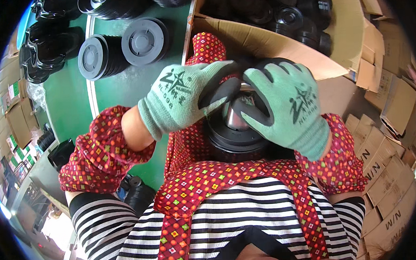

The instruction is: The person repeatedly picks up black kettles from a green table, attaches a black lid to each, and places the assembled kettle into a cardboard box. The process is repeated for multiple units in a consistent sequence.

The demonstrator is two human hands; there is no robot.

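Both my hands wear pale green knitted gloves with black coated fingers, and they meet above my lap. My left hand (pixel 187 93) is closed in a pinch, thumb against fingers; what lies in the pinch is hidden. My right hand (pixel 284 102) curls round a shiny silver cylinder (pixel 236 120), its thumb along the side and its fingers over the far side. The cylinder stands on a stack of round black plastic parts (pixel 232 140) in front of my apron. My gloves cover the cylinder's upper end, so its exact kind is unclear.
A green table (pixel 70 102) at the left bears stacks of round black discs (pixel 144 41) and glossy black parts (pixel 48 49). Beyond my hands, an open cardboard box (pixel 259 35) holds many black round parts. Flattened cartons (pixel 385 191) lean at the right.
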